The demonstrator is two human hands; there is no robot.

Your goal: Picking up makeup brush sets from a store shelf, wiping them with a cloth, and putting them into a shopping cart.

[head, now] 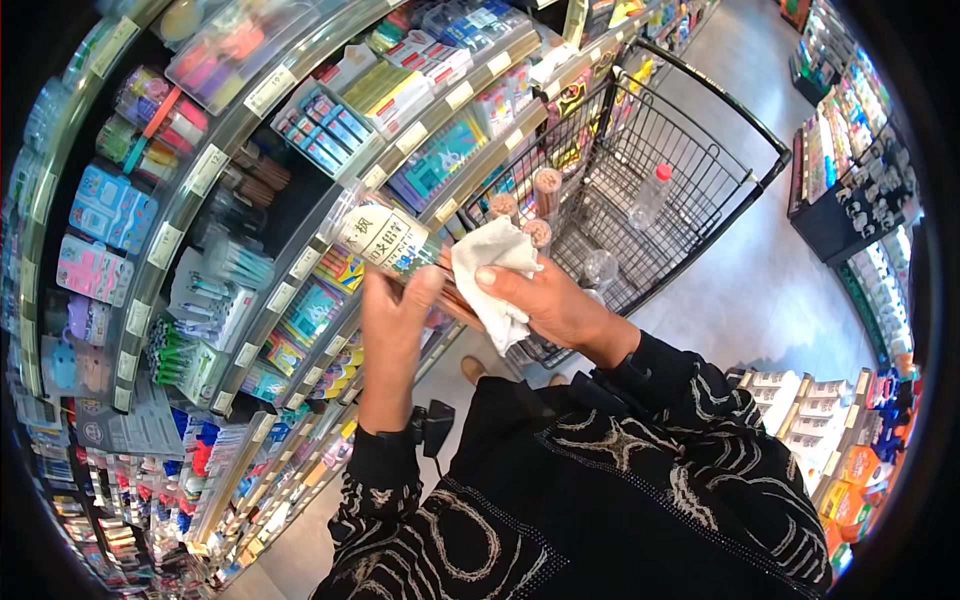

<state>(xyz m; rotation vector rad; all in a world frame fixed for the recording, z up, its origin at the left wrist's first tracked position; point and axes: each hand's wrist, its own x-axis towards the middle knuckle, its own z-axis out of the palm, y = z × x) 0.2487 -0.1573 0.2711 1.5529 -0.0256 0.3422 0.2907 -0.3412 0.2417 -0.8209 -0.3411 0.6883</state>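
Observation:
My left hand [394,319] grips a clear plastic tube of wooden pencils [390,238] from below, with the thumb laid over its side. The tube is tilted and bears a printed label. In my right hand [566,300] is a folded white cloth [487,274], pinned under the thumb and pressed against the tube's lower right end. The cloth hides part of that end. Just beyond my right hand, similar tubes of pencils [547,187] stand upright at the near side of a black wire shopping cart [690,139].
Farther inside the cart is a clear bottle with a red cap [651,196], and a clear round container [600,266] sits nearer. Stationery shelves [300,262] line my left, holding pencil cases [112,206] and boxed goods. More display shelves [825,180] stand across the grey floor [720,300].

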